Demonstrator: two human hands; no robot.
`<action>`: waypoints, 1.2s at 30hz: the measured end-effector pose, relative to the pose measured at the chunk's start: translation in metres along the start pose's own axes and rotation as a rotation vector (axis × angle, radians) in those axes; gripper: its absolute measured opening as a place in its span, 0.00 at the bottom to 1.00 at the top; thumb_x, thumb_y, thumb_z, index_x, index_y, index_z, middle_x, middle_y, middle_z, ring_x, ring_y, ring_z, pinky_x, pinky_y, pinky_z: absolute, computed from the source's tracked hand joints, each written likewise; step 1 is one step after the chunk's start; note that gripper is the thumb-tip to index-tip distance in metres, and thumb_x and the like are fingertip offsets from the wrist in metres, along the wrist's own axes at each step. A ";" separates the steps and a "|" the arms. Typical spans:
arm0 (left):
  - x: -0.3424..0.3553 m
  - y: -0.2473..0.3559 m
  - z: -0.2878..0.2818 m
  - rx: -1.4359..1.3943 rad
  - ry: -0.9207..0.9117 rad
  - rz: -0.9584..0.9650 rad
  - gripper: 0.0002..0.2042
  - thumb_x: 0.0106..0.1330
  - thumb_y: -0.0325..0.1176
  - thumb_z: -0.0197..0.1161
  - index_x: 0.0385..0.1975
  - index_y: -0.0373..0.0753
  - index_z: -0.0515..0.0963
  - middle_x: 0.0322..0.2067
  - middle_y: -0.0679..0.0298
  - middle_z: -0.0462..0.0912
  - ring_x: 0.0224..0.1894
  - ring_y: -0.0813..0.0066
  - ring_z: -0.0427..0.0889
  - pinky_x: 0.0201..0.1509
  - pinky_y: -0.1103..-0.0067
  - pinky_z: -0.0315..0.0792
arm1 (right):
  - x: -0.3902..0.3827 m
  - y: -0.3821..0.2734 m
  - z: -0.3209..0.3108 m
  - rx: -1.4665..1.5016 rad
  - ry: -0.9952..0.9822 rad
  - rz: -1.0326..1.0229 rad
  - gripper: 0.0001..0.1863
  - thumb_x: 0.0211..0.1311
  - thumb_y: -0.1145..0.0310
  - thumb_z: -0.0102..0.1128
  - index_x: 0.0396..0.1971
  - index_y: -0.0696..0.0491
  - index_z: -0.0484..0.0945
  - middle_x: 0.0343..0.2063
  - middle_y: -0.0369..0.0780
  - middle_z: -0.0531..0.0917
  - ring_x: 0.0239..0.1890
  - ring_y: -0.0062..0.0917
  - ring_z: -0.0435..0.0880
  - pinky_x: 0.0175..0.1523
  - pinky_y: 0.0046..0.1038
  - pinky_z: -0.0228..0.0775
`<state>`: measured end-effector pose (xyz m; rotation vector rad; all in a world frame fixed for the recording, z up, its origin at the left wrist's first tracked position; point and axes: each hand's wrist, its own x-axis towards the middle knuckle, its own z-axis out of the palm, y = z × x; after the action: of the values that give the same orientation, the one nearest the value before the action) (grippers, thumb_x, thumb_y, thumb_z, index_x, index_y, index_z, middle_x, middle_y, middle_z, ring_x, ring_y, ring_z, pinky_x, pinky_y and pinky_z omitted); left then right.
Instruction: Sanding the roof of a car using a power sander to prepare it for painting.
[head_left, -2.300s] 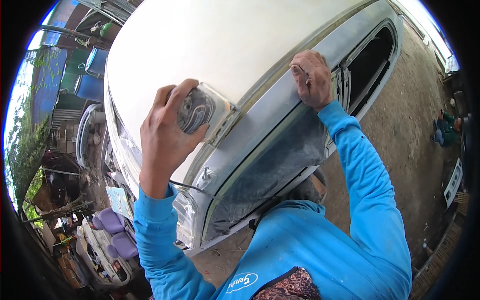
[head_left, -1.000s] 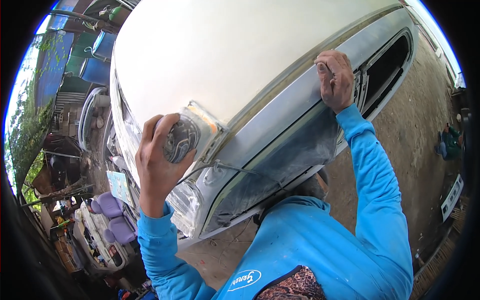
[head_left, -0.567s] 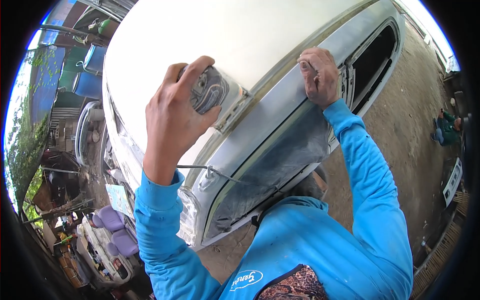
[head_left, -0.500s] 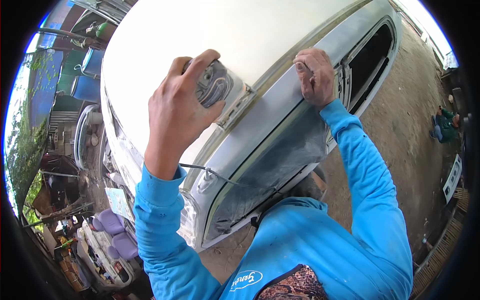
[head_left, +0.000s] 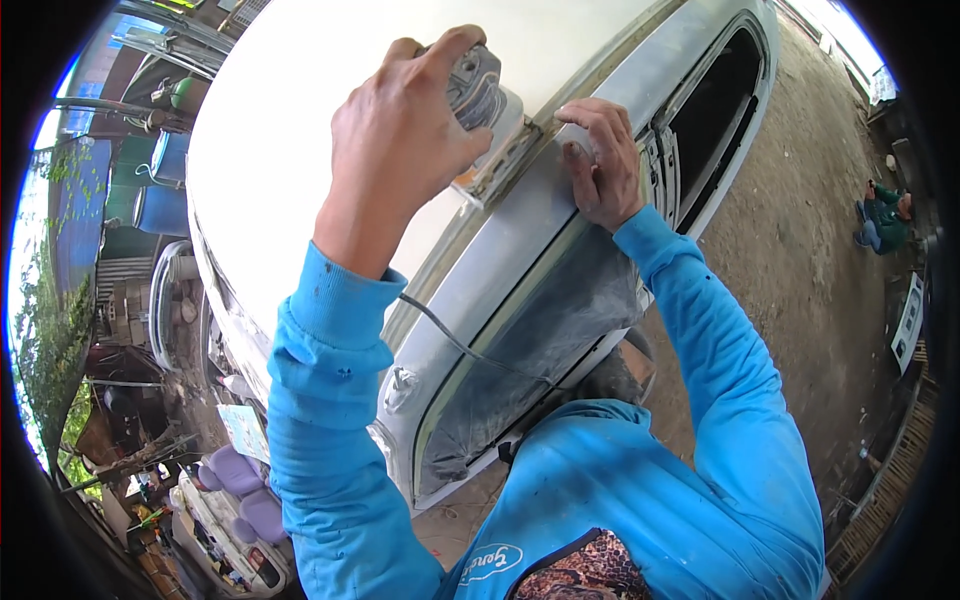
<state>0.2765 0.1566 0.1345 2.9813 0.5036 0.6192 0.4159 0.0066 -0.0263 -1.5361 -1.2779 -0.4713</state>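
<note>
Roof (head_left: 330, 110) of a white van fills the upper middle of the view, broad, hard and smooth, curving down to a grey gutter strip (head_left: 520, 250) along its near edge. Below that strip sits the dusty side window (head_left: 540, 340), and further along the same side, a dark open window (head_left: 715, 130).

The sander (head_left: 480, 110), a small electric one with a grey body and a flat pale pad, rests on the roof right at the gutter strip. The left hand (head_left: 400, 150) covers its top, fingers (head_left: 450, 50) wrapped over the housing and closed on it. A thin black cord (head_left: 470, 350) trails from it down across the side window toward the blue shirt.

The sander looks light enough for one hand, rigid, and likely to buzz and skate on slick paint, so a full palm grip over the top, as here, seems the sound place to hold it; the cord is slack and could snag.

The right hand (head_left: 600, 160) lies on the gutter strip just beside the sander, fingers curled and pressed to the metal, holding nothing I can make out.
</note>
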 end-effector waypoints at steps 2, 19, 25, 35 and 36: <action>0.013 0.003 0.003 0.011 0.000 0.008 0.35 0.43 0.34 0.73 0.59 0.54 0.78 0.43 0.55 0.84 0.40 0.53 0.88 0.44 0.64 0.83 | 0.000 0.000 0.000 0.011 0.002 0.011 0.15 0.68 0.66 0.58 0.51 0.55 0.77 0.48 0.47 0.80 0.53 0.46 0.76 0.60 0.43 0.69; -0.060 -0.012 -0.039 -0.011 -0.119 -0.196 0.34 0.45 0.32 0.74 0.59 0.55 0.77 0.48 0.59 0.82 0.44 0.59 0.88 0.48 0.65 0.84 | -0.003 0.000 0.002 0.030 0.047 0.080 0.21 0.76 0.54 0.51 0.54 0.56 0.75 0.50 0.49 0.80 0.53 0.46 0.77 0.61 0.43 0.69; -0.055 -0.005 -0.033 -0.021 -0.094 -0.189 0.34 0.44 0.32 0.74 0.59 0.56 0.77 0.47 0.58 0.82 0.45 0.59 0.88 0.47 0.66 0.85 | -0.005 0.002 0.003 0.049 0.084 0.046 0.23 0.76 0.53 0.50 0.56 0.58 0.73 0.52 0.50 0.79 0.56 0.47 0.75 0.63 0.44 0.66; 0.038 0.023 0.016 0.026 -0.058 -0.016 0.35 0.44 0.34 0.74 0.60 0.53 0.78 0.44 0.56 0.84 0.40 0.56 0.89 0.44 0.65 0.85 | -0.008 0.006 0.002 0.117 0.156 0.059 0.25 0.75 0.55 0.50 0.61 0.59 0.68 0.56 0.52 0.75 0.60 0.48 0.72 0.67 0.45 0.62; 0.046 0.025 0.020 0.030 -0.048 0.003 0.35 0.44 0.34 0.75 0.60 0.53 0.78 0.44 0.56 0.85 0.40 0.56 0.89 0.44 0.66 0.85 | -0.008 0.006 0.001 0.136 0.157 0.073 0.26 0.74 0.55 0.50 0.61 0.59 0.68 0.57 0.52 0.75 0.60 0.48 0.72 0.67 0.45 0.61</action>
<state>0.3321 0.1482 0.1365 3.0173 0.5104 0.5438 0.4179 0.0047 -0.0356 -1.3990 -1.1069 -0.4402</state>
